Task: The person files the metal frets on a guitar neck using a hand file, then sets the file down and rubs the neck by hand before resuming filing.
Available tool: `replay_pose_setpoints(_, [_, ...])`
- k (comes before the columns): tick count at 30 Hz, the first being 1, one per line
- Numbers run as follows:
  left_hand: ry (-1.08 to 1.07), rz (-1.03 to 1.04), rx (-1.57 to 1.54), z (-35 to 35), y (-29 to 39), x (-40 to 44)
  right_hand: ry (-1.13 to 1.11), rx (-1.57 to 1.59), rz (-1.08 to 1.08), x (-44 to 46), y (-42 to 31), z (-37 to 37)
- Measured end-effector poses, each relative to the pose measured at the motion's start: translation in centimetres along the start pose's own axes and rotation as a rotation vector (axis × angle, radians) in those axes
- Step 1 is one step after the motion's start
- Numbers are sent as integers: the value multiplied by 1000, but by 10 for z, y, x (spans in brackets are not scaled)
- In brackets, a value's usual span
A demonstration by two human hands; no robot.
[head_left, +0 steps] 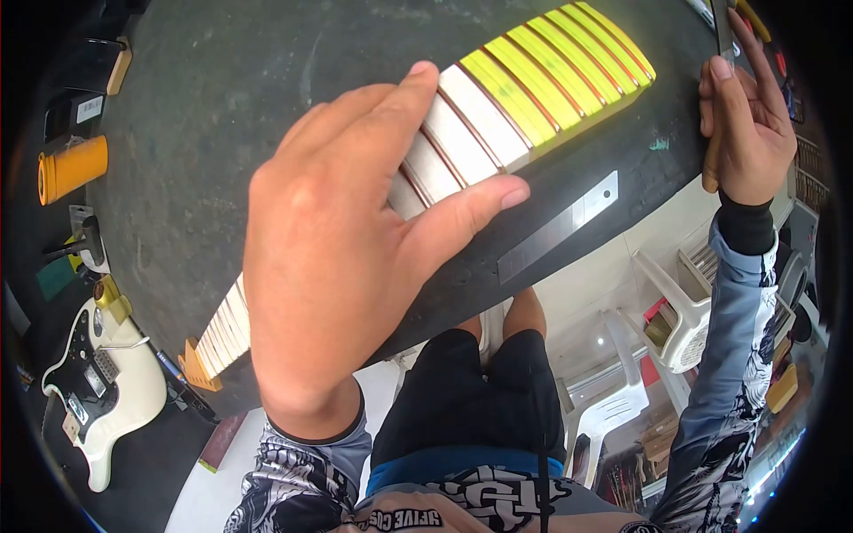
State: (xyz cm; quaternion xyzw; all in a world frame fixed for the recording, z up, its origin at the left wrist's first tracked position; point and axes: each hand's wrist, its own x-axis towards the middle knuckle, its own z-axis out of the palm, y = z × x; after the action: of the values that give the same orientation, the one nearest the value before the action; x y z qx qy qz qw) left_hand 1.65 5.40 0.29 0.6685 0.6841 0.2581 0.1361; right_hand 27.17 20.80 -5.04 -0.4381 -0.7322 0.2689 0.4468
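Observation:
A guitar neck, its fretboard covered in white and yellow-green strips (551, 71) between copper-coloured frets, lies across the dark work surface (204, 53). My left hand (338, 213) wraps over its middle, with the thumb on the near edge and fingers on the far edge. At the far right, my right hand (751, 133) is closed around a slim tool with a metal blade (721, 35) and a brown handle end below the palm. A flat steel ruler-like strip (560, 226) with a hole rests near the table's front edge.
A white electric guitar body (133, 400) lies at the lower left. An orange container (73, 169), a black-handled tool (87, 242) and small boxes line the left side. White plastic chairs (613, 400) and a shelf stand below the table at the right.

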Motion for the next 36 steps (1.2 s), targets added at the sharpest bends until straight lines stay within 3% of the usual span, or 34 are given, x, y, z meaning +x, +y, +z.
replay_pose_setpoints(5, [-20, 0, 1, 1, 4, 3, -209, 20, 51, 7, 23, -29])
replay_pose_setpoints(17, [-80, -4, -68, -2, 5, 11, -211, -13, 16, 6, 27, -36])
replay_pose_setpoints(32, [-144, -162, -178, -6, 8, 12, -210, 85, -10, 1, 17, -30])
replay_pose_setpoints(36, [-44, -20, -9, 0, 7, 5, -213, 71, 0, 6, 15, -27])
